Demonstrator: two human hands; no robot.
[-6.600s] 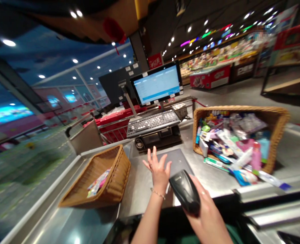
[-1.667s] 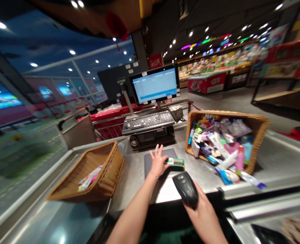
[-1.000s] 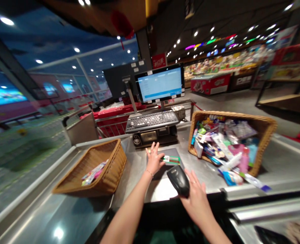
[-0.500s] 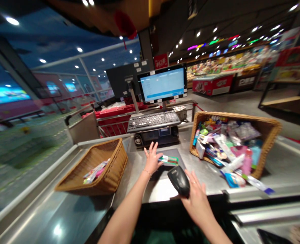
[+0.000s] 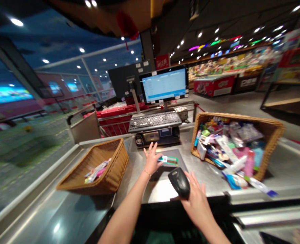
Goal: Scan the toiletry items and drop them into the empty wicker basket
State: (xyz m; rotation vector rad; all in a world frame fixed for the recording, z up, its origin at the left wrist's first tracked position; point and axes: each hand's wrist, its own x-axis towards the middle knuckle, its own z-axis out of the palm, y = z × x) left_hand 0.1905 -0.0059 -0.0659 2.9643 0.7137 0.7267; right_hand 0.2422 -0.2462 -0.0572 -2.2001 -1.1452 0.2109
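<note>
My left hand (image 5: 151, 159) reaches over the counter, its upper fingers extended and its thumb at the left end of a slim green-edged package (image 5: 169, 160). The package has a white label at that end and a dark strip along it; what is inside is too blurred to name. In my right hand (image 5: 197, 193) is a black handheld barcode scanner (image 5: 179, 182), its head angled up and left toward the package. My palm and fingers hide the scanner's handle.
A wicker basket (image 5: 119, 169) with a few packaged items stands left. At right, a tilted wicker basket (image 5: 272, 145) spills several small goods onto the metal counter (image 5: 211, 179). Behind my hands are a keyboard (image 5: 155, 121), a monitor (image 5: 164, 84) and a speaker (image 5: 139, 140).
Both hands, the package and the scanner keep almost the same positions. The view has shifted very slightly, and a panel beneath the keyboard looks brighter now.
</note>
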